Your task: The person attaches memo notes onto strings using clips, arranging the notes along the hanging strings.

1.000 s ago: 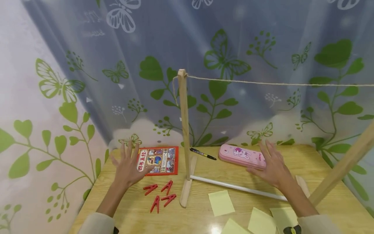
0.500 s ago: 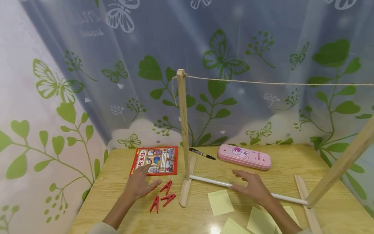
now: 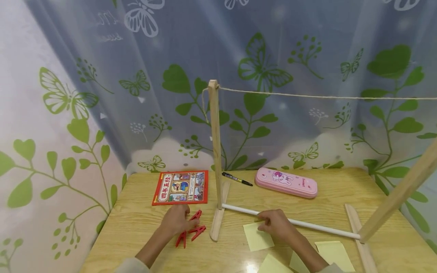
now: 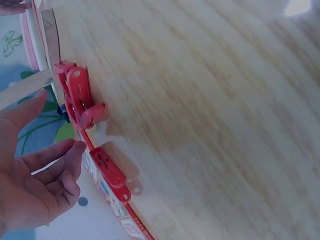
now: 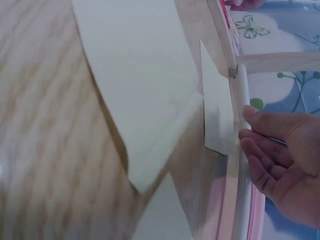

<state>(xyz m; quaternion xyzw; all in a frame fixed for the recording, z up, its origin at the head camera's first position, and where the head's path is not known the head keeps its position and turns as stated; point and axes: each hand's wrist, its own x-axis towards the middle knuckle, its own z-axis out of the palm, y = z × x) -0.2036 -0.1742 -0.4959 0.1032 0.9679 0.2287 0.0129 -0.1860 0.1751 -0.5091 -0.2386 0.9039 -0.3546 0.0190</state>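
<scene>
My left hand (image 3: pixel 175 220) hovers over several red clothespins (image 3: pixel 198 232), palm down, and hides part of the group. In the left wrist view its thumb and loosely bent fingers stand apart, with nothing between them; one red clothespin (image 4: pixel 108 168) lies just beyond the fingertips. My right hand (image 3: pixel 275 225) is over the right edge of a pale yellow sticky note (image 3: pixel 254 239), beside a white rod (image 3: pixel 317 226). From the right wrist, thumb and fingers look loosely bent and apart from the note (image 5: pixel 217 110); no thing is held.
A wooden post (image 3: pixel 215 144) with a string (image 3: pixel 290 95) rises mid-table; a second post (image 3: pixel 399 193) leans at right. Behind lie a red book (image 3: pixel 182 187), a pen (image 3: pixel 238 179) and a pink pencil case (image 3: pixel 286 182). More sticky notes (image 3: pixel 336 254) lie near the front.
Both hands have come down and nearer from the back of the table: the left from over the book to the clothespins, the right from the pencil case to the sticky note.
</scene>
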